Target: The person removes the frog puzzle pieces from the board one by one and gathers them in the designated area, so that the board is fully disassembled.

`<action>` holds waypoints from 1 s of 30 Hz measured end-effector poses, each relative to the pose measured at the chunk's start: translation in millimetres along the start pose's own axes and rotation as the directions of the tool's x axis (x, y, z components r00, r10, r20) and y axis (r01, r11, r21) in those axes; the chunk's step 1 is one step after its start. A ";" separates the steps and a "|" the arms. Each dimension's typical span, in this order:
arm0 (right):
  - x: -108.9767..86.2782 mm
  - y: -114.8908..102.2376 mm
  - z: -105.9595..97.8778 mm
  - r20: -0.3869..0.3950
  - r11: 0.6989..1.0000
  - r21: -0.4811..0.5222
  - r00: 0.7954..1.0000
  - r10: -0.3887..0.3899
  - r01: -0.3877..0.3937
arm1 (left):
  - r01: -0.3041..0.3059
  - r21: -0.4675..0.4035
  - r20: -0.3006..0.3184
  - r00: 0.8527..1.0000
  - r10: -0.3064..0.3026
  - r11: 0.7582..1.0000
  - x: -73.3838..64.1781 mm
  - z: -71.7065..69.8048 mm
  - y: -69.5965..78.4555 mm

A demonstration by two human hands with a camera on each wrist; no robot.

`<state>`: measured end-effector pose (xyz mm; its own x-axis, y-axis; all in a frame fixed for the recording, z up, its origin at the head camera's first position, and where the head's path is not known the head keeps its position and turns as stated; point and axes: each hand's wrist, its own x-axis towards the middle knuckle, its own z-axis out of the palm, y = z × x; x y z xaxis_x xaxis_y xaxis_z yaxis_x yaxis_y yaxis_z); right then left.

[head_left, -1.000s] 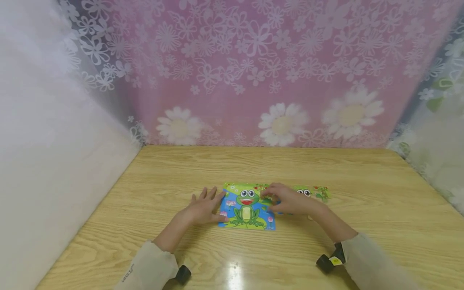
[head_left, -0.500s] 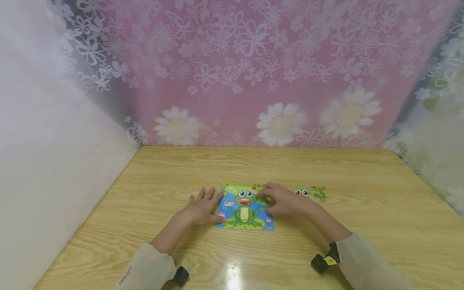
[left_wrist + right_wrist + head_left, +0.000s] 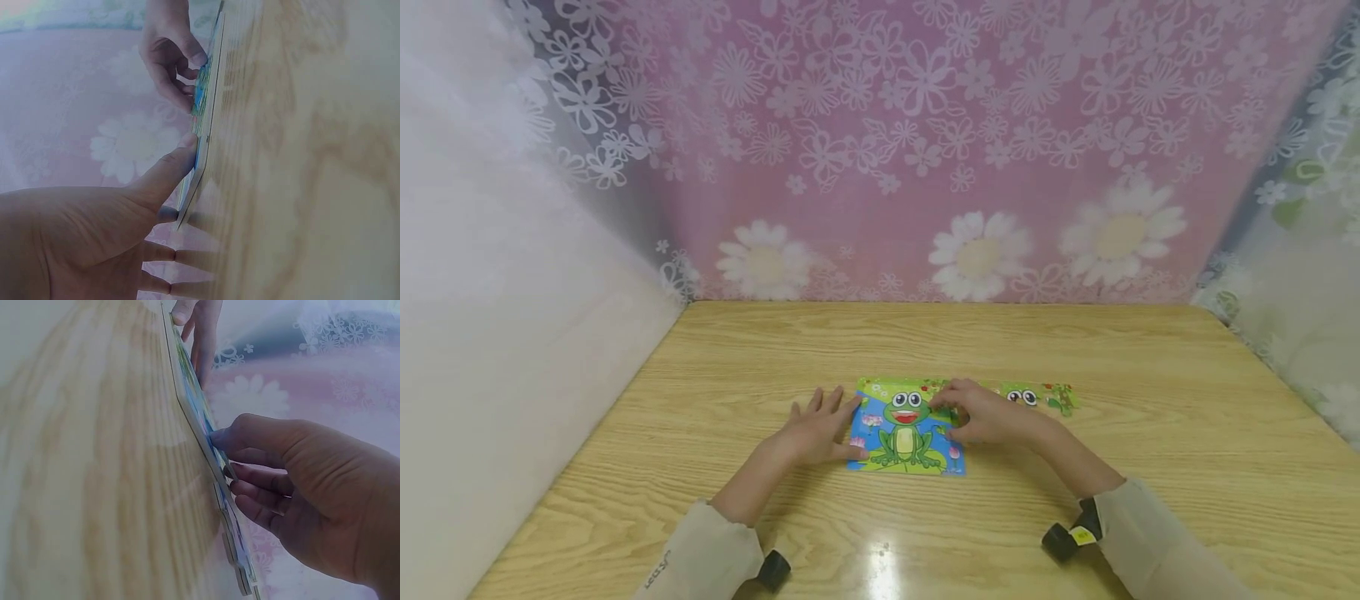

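A frog jigsaw puzzle (image 3: pixel 904 442) lies flat on the table, green and blue with a smiling frog. My left hand (image 3: pixel 816 433) rests at its left edge, fingers spread and thumb (image 3: pixel 172 165) on the board's corner. At the upper right of the picture, my right hand (image 3: pixel 1000 414) bends over the board. Its thumb (image 3: pixel 234 434) and curled fingers pinch a thin puzzle piece (image 3: pixel 230 469) that tilts up at the board's edge. From the head, this piece is mostly hidden by the hand.
To the right lie more puzzle pieces (image 3: pixel 1022 397) showing frog eyes, with a leafy, red-flowered piece (image 3: pixel 1062 400) beside them. The wooden table (image 3: pixel 760 333) ends at a pink flowered curtain (image 3: pixel 880 167). A white curtain (image 3: pixel 535 292) hangs along the left side.
My right hand has shifted slightly left over the puzzle, and the blue patch under its palm no longer shows. My left hand keeps its place. The head view has drifted slightly.
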<state>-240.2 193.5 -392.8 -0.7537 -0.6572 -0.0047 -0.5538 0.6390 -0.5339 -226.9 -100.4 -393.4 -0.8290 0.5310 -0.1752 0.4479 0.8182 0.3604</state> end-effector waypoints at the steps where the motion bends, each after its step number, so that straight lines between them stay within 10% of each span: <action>1: 0.0 0.2 0.1 0.001 1.000 0.002 1.000 0.005 -0.005 | 0.001 0.001 0.001 1.000 -0.001 1.000 -0.1 -0.1 0.0; 30: -12.5 -1.2 -10.8 -0.058 0.991 -0.048 0.990 -0.127 0.125 | 0.019 0.016 0.018 1.000 -0.019 1.000 -1.3 -2.6 4.0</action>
<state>-233.9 205.2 -383.0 -0.6962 -0.7090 0.1122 -0.6599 0.5706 -0.4888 -224.8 -98.4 -389.3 -0.8315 0.5189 -0.1983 0.4372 0.8315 0.3427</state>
